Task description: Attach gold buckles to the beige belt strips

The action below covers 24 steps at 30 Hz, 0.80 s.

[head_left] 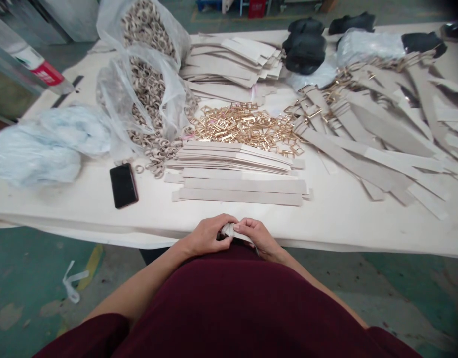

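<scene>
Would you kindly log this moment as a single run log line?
left hand: holding bent flat beige strip | right hand: holding same strip | beyond, on white table: gold rectangular metal buckles

Pale tbl [344, 219] holds beige strips [244, 185], gold buckles [244, 127] & phone [123, 185] (scrn up).

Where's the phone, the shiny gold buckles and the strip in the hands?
Phone [123, 185]: head view, on its dark screen.
Gold buckles [241, 125]: head view, middle of the pile.
Held strip [228, 229]: head view, on its bunched part.
</scene>
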Each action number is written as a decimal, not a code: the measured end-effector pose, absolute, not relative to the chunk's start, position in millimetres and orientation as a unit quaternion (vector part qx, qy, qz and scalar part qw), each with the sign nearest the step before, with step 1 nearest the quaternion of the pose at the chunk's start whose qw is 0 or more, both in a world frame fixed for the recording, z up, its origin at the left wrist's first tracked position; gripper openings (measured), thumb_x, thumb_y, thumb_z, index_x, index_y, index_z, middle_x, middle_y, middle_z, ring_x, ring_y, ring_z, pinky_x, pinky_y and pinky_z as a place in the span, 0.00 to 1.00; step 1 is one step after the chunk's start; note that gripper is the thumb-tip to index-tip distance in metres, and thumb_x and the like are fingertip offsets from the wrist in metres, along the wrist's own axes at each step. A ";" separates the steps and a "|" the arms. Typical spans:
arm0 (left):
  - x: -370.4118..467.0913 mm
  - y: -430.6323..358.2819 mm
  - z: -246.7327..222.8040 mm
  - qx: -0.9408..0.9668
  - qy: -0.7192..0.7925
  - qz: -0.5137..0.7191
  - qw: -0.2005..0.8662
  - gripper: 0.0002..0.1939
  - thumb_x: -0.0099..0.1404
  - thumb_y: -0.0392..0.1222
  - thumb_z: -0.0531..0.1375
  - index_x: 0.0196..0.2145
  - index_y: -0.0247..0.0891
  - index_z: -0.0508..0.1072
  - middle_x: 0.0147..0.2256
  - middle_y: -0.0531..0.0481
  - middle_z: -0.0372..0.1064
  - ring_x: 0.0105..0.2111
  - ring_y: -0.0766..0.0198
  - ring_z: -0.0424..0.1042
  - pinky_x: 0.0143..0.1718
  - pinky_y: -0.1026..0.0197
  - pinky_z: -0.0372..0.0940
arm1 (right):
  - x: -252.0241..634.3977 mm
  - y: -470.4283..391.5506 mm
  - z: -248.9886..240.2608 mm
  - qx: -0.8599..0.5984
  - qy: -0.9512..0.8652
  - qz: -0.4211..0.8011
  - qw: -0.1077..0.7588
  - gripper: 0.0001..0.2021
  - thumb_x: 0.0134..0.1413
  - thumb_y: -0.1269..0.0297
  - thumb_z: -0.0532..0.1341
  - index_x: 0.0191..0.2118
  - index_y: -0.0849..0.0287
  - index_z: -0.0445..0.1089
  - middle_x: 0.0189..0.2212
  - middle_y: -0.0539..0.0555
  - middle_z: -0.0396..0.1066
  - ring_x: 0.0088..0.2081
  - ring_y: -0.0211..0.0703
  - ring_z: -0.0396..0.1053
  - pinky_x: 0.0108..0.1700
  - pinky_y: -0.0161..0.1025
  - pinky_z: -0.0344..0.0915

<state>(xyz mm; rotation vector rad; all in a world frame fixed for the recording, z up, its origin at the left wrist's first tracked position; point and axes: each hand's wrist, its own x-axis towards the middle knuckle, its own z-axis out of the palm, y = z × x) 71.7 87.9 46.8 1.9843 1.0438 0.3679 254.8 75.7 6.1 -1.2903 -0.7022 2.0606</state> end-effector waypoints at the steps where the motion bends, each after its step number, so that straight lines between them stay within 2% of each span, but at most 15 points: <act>1: 69.0 89.7 47.8 0.787 0.408 0.145 0.439 0.20 0.57 0.37 0.56 0.49 0.39 0.65 0.43 0.48 0.69 0.38 0.63 0.68 0.42 0.63 0.62 | 255.2 75.9 6.4 -0.485 -0.260 0.780 0.298 0.18 0.36 0.53 0.69 0.22 0.61 0.63 0.12 0.42 0.57 0.13 0.26 0.47 0.14 0.29 0.37; 4: 60.3 96.8 50.7 0.768 0.367 0.138 0.506 0.20 0.61 0.42 0.56 0.52 0.39 0.65 0.45 0.47 0.69 0.42 0.62 0.67 0.43 0.63 0.62 | 256.4 77.9 8.3 -0.475 -0.245 0.795 0.285 0.18 0.35 0.54 0.69 0.22 0.61 0.63 0.12 0.42 0.57 0.13 0.25 0.46 0.15 0.30 0.37; 7: 57.0 99.9 48.5 0.741 0.372 0.149 0.539 0.20 0.62 0.44 0.58 0.51 0.38 0.66 0.46 0.46 0.68 0.43 0.62 0.67 0.43 0.63 0.62 | 257.4 80.6 10.3 -0.469 -0.240 0.805 0.273 0.18 0.35 0.53 0.69 0.23 0.61 0.63 0.12 0.42 0.57 0.13 0.25 0.45 0.15 0.30 0.37; 14: 69.1 90.8 31.6 0.649 0.438 0.188 0.593 0.20 0.56 0.45 0.63 0.45 0.36 0.69 0.40 0.49 0.69 0.34 0.66 0.67 0.35 0.65 0.63 | 259.0 81.4 10.9 -0.451 -0.266 0.817 0.241 0.20 0.37 0.51 0.68 0.23 0.61 0.62 0.13 0.42 0.58 0.14 0.25 0.46 0.16 0.30 0.38; 19: 74.5 90.6 41.8 0.705 0.460 0.149 0.518 0.21 0.52 0.47 0.65 0.43 0.37 0.70 0.33 0.53 0.69 0.30 0.68 0.64 0.32 0.66 0.60 | 257.3 77.0 5.5 -0.465 -0.262 0.803 0.264 0.20 0.36 0.52 0.69 0.22 0.60 0.61 0.13 0.43 0.59 0.15 0.27 0.48 0.17 0.30 0.39; 24: 73.3 92.7 49.9 0.777 0.443 0.114 0.431 0.16 0.55 0.40 0.59 0.42 0.39 0.68 0.31 0.55 0.68 0.28 0.69 0.64 0.30 0.66 0.58 | 257.6 74.7 5.4 -0.478 -0.268 0.790 0.274 0.18 0.37 0.53 0.69 0.23 0.60 0.62 0.12 0.42 0.57 0.15 0.27 0.47 0.18 0.31 0.39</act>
